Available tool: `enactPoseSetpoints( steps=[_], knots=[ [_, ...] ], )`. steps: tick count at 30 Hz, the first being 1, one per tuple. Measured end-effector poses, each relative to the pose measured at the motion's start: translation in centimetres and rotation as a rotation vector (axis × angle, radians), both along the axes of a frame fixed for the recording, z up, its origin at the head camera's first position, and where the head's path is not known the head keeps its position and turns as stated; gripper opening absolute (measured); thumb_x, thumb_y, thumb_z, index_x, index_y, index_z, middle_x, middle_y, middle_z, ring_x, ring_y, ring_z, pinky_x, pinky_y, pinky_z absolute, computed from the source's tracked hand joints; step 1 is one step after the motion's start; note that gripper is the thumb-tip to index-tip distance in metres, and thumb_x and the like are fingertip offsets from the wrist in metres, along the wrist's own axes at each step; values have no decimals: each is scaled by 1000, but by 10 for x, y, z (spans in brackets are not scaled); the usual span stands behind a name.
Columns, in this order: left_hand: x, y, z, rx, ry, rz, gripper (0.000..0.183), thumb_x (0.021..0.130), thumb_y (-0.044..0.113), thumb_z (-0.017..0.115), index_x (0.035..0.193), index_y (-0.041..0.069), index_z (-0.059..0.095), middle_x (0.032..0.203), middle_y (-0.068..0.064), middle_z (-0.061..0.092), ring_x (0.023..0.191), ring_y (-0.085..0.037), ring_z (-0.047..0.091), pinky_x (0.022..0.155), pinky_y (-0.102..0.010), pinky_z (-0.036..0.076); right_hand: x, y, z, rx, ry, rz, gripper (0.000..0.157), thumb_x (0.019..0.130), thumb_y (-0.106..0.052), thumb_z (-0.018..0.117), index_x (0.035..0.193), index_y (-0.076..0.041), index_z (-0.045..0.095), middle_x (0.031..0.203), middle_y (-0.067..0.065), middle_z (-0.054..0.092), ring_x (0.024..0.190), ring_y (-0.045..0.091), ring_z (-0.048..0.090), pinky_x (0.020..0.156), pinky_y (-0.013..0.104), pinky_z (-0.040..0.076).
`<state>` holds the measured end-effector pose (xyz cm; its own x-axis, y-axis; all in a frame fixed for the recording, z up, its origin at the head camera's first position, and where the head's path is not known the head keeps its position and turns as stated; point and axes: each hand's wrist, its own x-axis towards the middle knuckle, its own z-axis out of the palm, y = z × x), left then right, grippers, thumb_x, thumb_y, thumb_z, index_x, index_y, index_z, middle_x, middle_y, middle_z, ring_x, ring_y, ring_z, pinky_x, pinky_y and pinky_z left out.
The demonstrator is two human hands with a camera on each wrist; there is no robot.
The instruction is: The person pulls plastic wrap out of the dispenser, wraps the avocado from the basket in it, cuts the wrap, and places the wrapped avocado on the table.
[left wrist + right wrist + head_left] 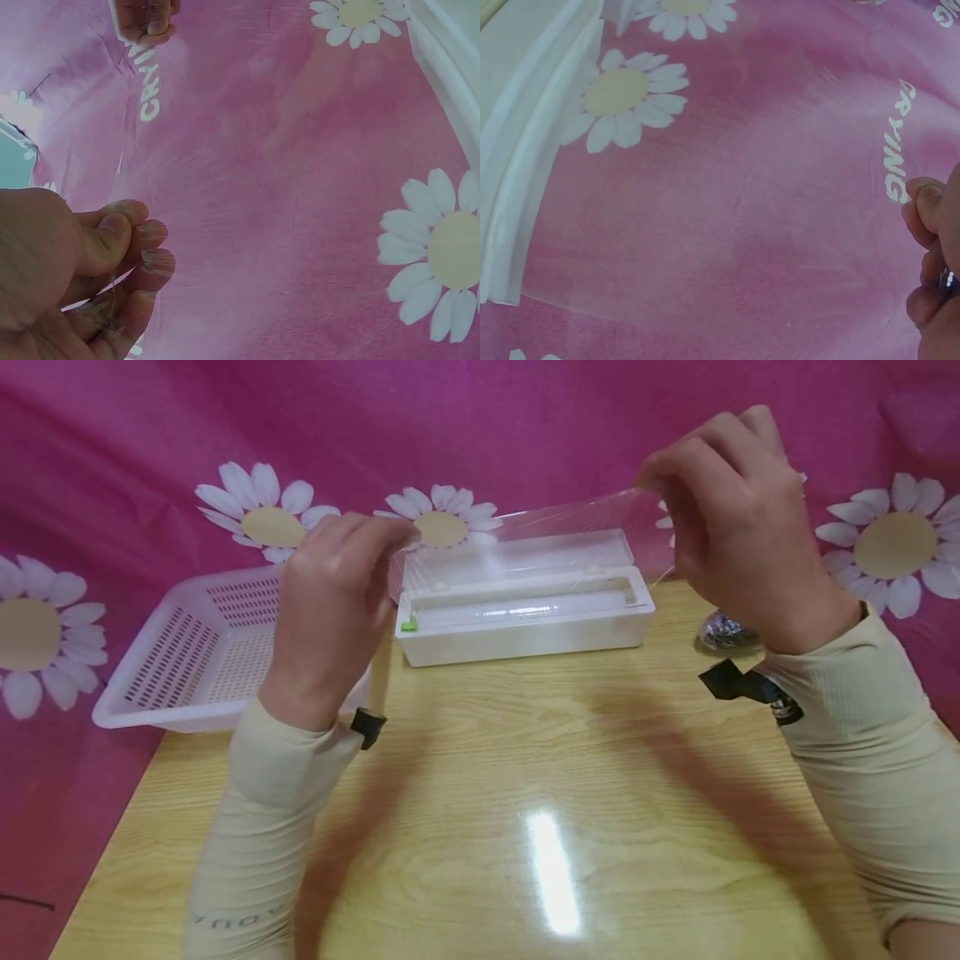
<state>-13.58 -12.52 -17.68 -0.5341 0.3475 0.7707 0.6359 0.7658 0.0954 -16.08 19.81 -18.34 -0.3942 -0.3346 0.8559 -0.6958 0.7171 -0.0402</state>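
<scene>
A clear sheet of plastic wrap (570,522) is stretched between both hands, above and in front of a long white dispenser box (525,635). Its left corner is pinched by my left hand (330,602), thumb against fingers, as the left wrist view also shows with the hand (97,262). Higher up, my right hand (742,518) pinches the other corner; only part of that hand (934,247) shows in the right wrist view. The box's lid (525,556) stands raised at the back, seen through the film. A small green piece (408,627) sits on the box's front left corner.
Left of the box stands a white perforated basket (142,718), partly behind my left hand. A small shiny wrapped item (723,633) lies at the right, partly hidden by the right wrist. Behind the wooden table (480,760) hangs a magenta cloth (540,427) with daisies.
</scene>
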Motion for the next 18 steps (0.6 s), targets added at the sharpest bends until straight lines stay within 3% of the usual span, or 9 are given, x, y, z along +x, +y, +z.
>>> enactPoseSetpoints(
  steps=[4, 9, 18],
  knots=[
    [2, -1, 6, -19, 23, 3, 18, 103, 9, 61, 109, -1, 75, 101, -21, 77, 92, -37, 72, 86, -45, 61, 0, -1, 4, -35, 37, -15, 24, 107, -8, 49, 106, 6, 68, 96, 27, 62, 94, 41, 46, 85, 20, 22],
    [6, 0, 14, -17, 27, 0, 21, 105, 10, 57, 110, -1, 75, 102, -20, 77, 94, -35, 72, 87, -44, 61, 3, -3, 11, -99, 22, -56, 27, 108, -13, 48, 108, 5, 68, 100, 28, 63, 99, 42, 47, 90, 17, 21],
    [25, -3, 15, -44, 10, -66, 22, 103, 6, 57, 107, 0, 77, 100, -18, 78, 93, -36, 66, 81, -41, 57, 12, 2, 9, -101, 62, -4, 26, 105, -11, 54, 103, 10, 68, 94, 31, 63, 91, 46, 48, 93, 22, 21]
  ],
)
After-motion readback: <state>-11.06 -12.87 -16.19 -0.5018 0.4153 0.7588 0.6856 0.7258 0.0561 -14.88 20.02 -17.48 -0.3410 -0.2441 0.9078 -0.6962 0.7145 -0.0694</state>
